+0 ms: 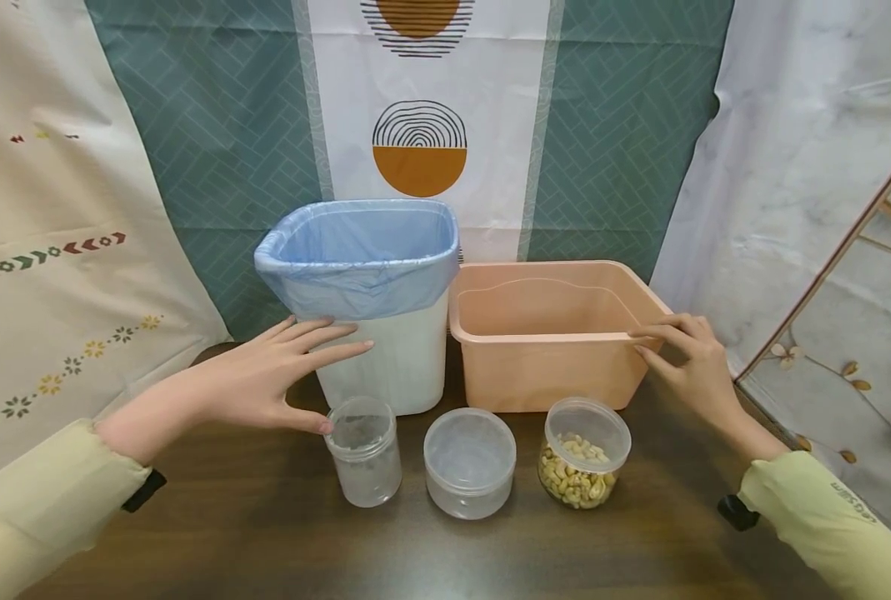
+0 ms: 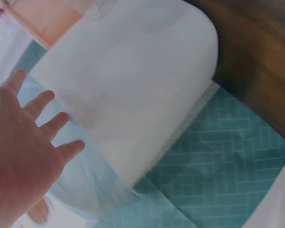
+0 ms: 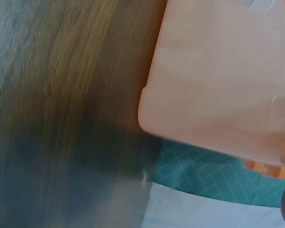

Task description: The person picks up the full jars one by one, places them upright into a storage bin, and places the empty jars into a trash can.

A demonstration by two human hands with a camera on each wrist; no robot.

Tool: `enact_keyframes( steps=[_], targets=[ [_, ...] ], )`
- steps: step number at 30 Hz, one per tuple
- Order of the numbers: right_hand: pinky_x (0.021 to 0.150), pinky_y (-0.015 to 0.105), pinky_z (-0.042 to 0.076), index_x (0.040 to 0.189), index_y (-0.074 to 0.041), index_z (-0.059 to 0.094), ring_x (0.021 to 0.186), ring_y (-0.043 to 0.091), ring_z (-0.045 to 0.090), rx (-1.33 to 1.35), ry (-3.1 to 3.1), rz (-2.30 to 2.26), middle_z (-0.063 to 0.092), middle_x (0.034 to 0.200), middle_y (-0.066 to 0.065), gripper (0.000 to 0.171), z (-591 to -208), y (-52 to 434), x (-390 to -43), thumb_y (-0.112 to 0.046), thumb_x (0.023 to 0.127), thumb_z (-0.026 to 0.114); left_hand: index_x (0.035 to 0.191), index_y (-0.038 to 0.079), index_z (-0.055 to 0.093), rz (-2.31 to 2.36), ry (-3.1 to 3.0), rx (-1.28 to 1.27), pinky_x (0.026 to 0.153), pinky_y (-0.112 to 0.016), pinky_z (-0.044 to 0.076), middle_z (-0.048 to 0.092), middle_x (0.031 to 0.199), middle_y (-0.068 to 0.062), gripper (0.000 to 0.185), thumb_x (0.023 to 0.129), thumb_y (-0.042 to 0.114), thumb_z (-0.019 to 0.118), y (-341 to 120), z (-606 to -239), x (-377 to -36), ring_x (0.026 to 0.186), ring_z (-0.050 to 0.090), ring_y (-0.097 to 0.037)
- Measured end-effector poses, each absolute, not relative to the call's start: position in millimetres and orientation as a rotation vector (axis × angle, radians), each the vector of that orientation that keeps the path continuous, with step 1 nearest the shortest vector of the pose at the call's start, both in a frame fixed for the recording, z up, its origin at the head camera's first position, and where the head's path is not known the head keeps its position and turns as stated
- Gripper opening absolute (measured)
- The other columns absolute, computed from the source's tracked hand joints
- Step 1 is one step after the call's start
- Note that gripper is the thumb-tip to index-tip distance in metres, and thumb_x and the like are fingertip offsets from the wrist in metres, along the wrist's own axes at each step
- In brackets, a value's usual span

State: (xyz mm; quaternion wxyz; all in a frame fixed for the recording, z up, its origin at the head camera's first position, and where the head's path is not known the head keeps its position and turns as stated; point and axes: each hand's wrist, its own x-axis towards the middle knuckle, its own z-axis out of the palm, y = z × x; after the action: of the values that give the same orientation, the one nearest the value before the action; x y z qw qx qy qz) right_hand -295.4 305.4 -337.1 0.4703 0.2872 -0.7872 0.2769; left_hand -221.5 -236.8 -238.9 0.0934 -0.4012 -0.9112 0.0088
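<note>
Left hand (image 1: 265, 375): spread flat, empty, beside white bin (image 1: 385, 350).
Right hand (image 1: 688, 358): pinched pink tub (image 1: 550, 333) rim at 3 o'clock.
Risk: sleeves could have toppled cashew jar (image 1: 583, 454).

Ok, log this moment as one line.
left hand: open, by white bin | right hand: on peach tub rim | three jars in front, one holds cashews
</note>
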Motion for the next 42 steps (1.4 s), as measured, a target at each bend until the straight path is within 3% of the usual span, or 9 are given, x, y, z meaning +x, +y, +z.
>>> enact_keyframes(
  steps=[6, 21, 42],
  targets=[
    [0.081, 0.019, 0.027, 0.096, -0.008, 0.079, 0.093, -0.001, 0.041, 0.637, -1.906, 0.755, 0.066, 0.094, 0.012, 0.038, -343, 298, -296, 0.013, 0.064, 0.082, 0.155, 0.032, 0.032, 0.051, -2.67, -1.322, 0.112, -0.06, 0.034, 0.036, 0.159, -0.009, 0.086, 0.083, 0.067, 0.064, -217, -236, -226, 0.146, 0.034, -0.037],
    [0.084, 0.015, 0.029, 0.095, -0.004, 0.079, 0.097, -0.005, 0.044, 0.633, -1.871, 0.765, 0.067, 0.093, 0.015, 0.037, -343, 298, -294, 0.016, 0.063, 0.082, 0.157, 0.037, 0.023, 0.095, -2.781, -1.551, 0.12, -0.053, 0.026, 0.024, 0.165, -0.001, 0.09, 0.083, 0.07, 0.061, -147, -223, -245, 0.152, 0.025, -0.027],
    [0.085, 0.015, 0.029, 0.094, -0.002, 0.078, 0.098, -0.008, 0.043, 0.611, -1.85, 0.805, 0.065, 0.09, 0.016, 0.038, -346, 295, -298, 0.019, 0.063, 0.08, 0.159, 0.035, 0.016, -0.127, -2.808, -1.911, 0.12, -0.042, 0.028, 0.022, 0.164, -0.001, 0.089, 0.088, 0.055, 0.066, -46, -244, -259, 0.151, 0.023, -0.016]
  ],
)
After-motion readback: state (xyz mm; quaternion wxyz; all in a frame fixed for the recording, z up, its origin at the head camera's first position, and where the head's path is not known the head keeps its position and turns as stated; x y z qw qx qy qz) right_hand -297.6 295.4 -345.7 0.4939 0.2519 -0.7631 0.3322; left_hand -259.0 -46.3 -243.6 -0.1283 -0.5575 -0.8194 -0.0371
